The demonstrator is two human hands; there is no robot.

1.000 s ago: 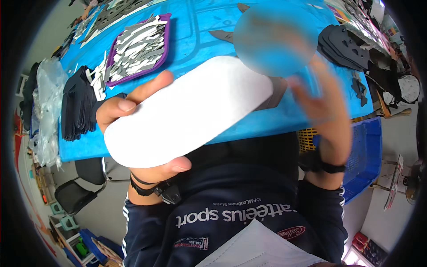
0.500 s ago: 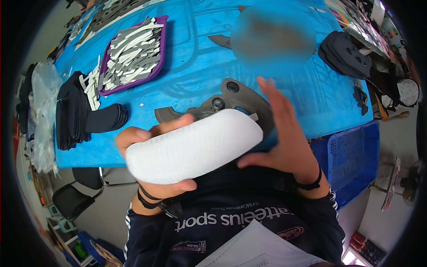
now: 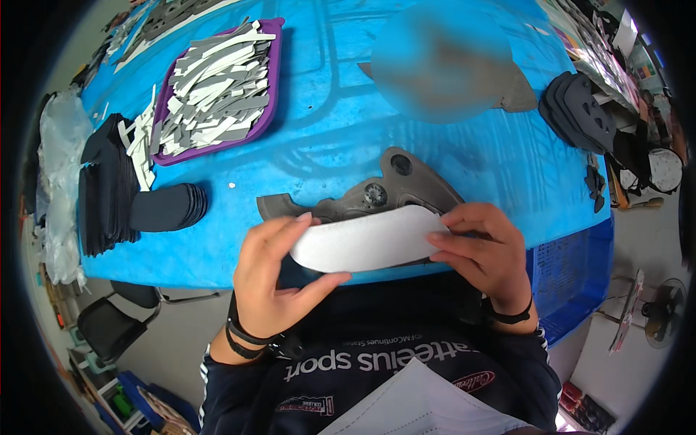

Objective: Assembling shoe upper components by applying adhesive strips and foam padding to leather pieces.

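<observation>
A white oblong pad [image 3: 366,242] with rounded ends is held up level in front of me, over the near edge of the table. My left hand [image 3: 268,279] grips its left end, with the fingers along the far edge and the thumb under the near edge. At the other end my right hand [image 3: 487,252] pinches the pad between thumb and fingers. Just beyond the pad lies a dark grey moulded piece [image 3: 395,185] with two round black discs on it; the pad and my right hand hide its near part.
A purple basket [image 3: 272,94] of grey and white strips stands on the blue-covered table [image 3: 319,159]. Stacks of black oblong pads [image 3: 167,208] lie at the left, dark moulded pieces [image 3: 576,109] at the right. Below the table's right edge is a blue crate [image 3: 569,279].
My right hand has gone from open beside the pad to pinching its right end. The pad has moved right and tilted flatter, and my left hand has shifted right with it.
</observation>
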